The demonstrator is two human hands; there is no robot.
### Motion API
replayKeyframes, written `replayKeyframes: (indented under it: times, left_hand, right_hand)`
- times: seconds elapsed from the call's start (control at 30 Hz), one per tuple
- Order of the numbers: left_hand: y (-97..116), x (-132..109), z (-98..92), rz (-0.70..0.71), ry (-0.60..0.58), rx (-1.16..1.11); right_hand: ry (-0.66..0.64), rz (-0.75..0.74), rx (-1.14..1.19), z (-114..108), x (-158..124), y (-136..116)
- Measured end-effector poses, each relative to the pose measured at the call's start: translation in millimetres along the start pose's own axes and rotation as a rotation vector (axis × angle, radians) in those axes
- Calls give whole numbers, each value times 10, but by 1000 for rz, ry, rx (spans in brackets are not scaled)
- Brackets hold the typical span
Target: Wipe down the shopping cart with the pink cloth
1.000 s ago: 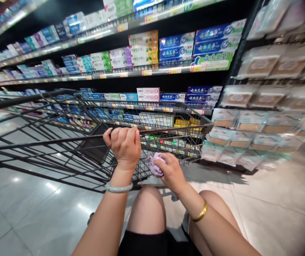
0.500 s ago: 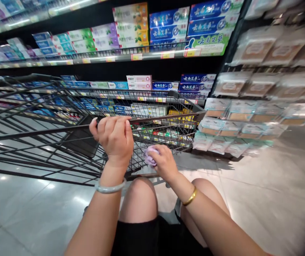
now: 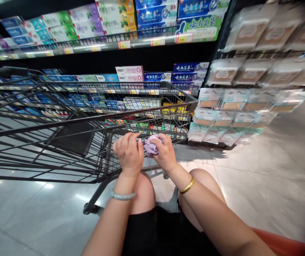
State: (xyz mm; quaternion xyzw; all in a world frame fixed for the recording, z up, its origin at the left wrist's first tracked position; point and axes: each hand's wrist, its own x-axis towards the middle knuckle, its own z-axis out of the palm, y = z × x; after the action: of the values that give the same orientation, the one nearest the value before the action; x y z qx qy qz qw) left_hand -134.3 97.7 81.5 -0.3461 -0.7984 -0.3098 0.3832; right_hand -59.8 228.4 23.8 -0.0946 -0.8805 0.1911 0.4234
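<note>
The right hand [image 3: 165, 153] grips a crumpled lilac cloth [image 3: 150, 145], and the left hand [image 3: 129, 153] is curled with its fingertips touching the cloth, both just below the rear edge of the dark wire shopping cart [image 3: 88, 117]. Glossy grey tiled floor [image 3: 261, 177] lies open to the right (shelved toothpaste boxes [image 3: 155, 76] beyond the cart).

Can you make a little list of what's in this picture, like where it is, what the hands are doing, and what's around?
Place: shop aisle, shiny tiled floor
Left hand: touching the purple cloth
Right hand: gripping the purple cloth
Cart: dark wire, right in front of the hands
Shelves: toothpaste boxes
Right rack: hanging packets
</note>
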Motion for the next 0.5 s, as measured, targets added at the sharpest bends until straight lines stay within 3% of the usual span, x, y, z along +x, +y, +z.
replayKeyframes:
  times: [0.1, 0.2, 0.3, 0.4, 0.5]
  left_hand:
    - [13, -77, 76, -58, 18, 19]
    - [-16, -157, 92, -130, 122, 51]
    - [-64, -208, 114, -155, 220, 64]
    - [-74, -228, 190, -145, 170, 65]
    - [-50, -239, 280, -154, 35, 94]
  right_hand:
    - [-27, 42, -9, 13, 14, 1]
    - [-126, 121, -47, 21, -27, -6]
    - [-113, 89, -28, -39, -31, -13]
    - [-29, 34, 9, -91, 10, -11]
    - [-81, 125, -17, -62, 6, -14]
